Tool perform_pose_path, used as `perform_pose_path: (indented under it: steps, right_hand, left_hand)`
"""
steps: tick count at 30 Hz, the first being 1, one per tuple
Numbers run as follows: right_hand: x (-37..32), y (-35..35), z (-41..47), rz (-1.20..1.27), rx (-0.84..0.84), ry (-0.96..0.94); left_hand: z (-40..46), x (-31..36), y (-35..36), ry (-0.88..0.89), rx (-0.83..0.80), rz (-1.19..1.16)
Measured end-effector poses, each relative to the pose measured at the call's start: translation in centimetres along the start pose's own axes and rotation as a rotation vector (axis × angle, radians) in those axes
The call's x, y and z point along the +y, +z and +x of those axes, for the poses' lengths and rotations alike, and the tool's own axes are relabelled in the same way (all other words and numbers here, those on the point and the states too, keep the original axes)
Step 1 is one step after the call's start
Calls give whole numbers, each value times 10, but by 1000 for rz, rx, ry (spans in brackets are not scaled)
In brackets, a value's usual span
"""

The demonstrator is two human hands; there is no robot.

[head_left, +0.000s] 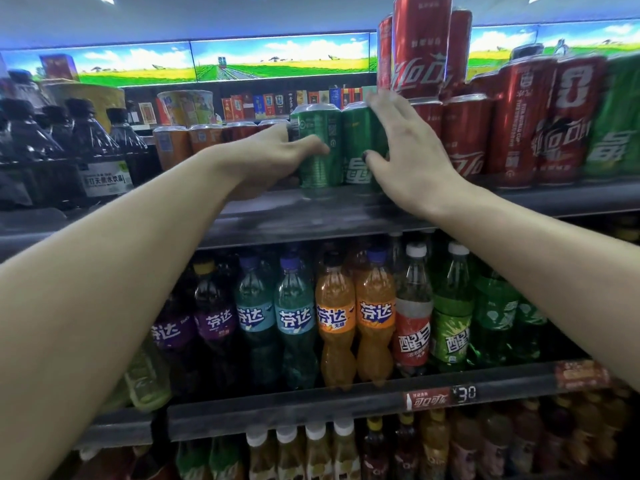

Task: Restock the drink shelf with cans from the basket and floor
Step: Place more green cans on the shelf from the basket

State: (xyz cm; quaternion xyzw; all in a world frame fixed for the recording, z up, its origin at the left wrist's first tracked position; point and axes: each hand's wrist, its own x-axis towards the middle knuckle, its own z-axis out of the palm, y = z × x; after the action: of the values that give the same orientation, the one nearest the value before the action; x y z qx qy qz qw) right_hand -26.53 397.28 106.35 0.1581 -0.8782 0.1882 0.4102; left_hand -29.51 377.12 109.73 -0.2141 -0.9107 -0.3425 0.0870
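Note:
Two green cans stand side by side on the top shelf (311,216). My left hand (273,157) grips the left green can (318,133) from its left side, thumb across its front. My right hand (401,143) lies against the right green can (356,140) with its fingers spread and nearly straight, thumb on the can's front. Right of my hands stand red cola cans (464,133), with more red cans (422,43) stacked on top. The basket and the floor are out of view.
Orange cans (187,140) stand at the back left of the top shelf, beside dark bottles (97,147). Lower shelves hold rows of purple, blue, orange and green soda bottles (346,317). A green can (613,119) sits at the far right.

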Motion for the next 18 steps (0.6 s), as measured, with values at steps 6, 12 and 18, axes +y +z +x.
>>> perform_pose_path:
  steps: [6, 12, 18]
  right_hand:
    - [1, -1, -1, -32, -52, -26]
    - [3, -1, 3, -49, -56, -50]
    - [5, 2, 4, -59, -56, -49]
  left_hand:
    - [1, -11, -1, 23, -17, -97]
    - [4, -6, 0, -5, -8, 0]
    - [14, -4, 9, -134, 111, -214]
